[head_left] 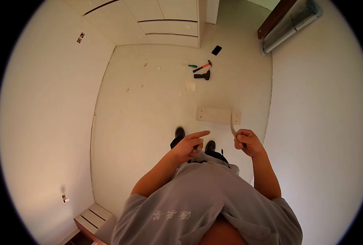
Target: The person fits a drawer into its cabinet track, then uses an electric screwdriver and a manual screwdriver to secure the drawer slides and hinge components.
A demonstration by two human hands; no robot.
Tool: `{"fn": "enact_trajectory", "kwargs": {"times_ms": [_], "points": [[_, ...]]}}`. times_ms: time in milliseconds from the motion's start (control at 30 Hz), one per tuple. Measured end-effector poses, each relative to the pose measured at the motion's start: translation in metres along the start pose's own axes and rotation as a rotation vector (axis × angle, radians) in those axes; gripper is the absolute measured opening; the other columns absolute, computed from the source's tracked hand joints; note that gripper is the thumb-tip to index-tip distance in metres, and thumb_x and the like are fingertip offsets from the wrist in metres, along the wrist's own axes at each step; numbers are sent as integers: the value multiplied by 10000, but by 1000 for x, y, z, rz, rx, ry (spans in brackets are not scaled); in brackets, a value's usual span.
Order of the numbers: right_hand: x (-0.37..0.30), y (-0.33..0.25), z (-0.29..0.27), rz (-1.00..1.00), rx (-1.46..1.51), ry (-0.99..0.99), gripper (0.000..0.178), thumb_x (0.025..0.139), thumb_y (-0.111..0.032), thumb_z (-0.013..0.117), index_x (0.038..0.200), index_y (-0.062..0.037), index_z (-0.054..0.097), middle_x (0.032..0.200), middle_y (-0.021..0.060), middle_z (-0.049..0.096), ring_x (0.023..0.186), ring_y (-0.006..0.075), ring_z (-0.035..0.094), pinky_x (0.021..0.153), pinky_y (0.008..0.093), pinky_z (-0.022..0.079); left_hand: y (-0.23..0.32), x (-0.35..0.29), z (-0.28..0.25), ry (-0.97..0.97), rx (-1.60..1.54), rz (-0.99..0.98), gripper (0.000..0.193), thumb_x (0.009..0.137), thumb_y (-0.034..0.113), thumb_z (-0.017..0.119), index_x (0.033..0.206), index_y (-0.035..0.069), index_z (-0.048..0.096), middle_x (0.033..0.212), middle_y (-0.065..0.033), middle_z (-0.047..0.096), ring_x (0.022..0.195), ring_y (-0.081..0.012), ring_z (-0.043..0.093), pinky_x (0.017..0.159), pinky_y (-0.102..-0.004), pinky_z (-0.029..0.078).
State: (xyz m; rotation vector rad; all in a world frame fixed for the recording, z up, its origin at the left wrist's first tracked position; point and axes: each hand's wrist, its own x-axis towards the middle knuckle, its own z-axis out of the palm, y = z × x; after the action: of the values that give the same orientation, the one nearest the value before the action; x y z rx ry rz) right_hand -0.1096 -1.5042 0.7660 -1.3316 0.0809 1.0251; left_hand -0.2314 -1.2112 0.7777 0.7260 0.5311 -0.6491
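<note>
My right hand (247, 142) pinches the lower end of a thin, curved pale strip (233, 125), which rises in front of a light board (216, 115) on the floor. Small dark holes show near the board's ends. To the left, my left hand (188, 147) has its index finger stretched out toward the right. Its other fingers are curled around a small dark thing (196, 146), mostly hidden and too small to name. A gap separates the two hands, and both are in front of my body, above my shoes.
Beyond the board lie a cordless drill (203, 75), a hammer (202, 66), a blue-handled tool (192, 65) and a black phone (216, 50). A pale square piece (191, 86) is nearer. Cabinets (169, 28) line the far wall; wrapped panels (292, 26) lean at far right.
</note>
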Motion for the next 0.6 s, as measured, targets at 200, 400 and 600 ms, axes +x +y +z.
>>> {"fn": "enact_trajectory", "kwargs": {"times_ms": [200,400,600], "points": [[94,-26,9,130,-275,259,199,906,-188,749,841,-10,689,643,-37,515,542,64,416,496,261,306,119,71,-29,-130,49,-139,583,1048,121,495,1623,165,407,729,22,491,573,-57,358,497,-216,294],[186,-88,70,106,76,324,174,916,-168,742,859,-12,689,635,-28,520,530,70,405,504,257,309,254,120,-117,-191,148,-259,521,1047,118,506,1568,117,493,754,26,497,592,-63,355,505,-224,274],[280,-148,132,150,160,334,181,924,-177,739,879,-10,687,638,-16,542,547,78,435,518,261,327,378,132,-176,-259,202,-247,492,1063,157,529,1547,71,505,732,16,499,592,-71,351,506,-232,269]]}}
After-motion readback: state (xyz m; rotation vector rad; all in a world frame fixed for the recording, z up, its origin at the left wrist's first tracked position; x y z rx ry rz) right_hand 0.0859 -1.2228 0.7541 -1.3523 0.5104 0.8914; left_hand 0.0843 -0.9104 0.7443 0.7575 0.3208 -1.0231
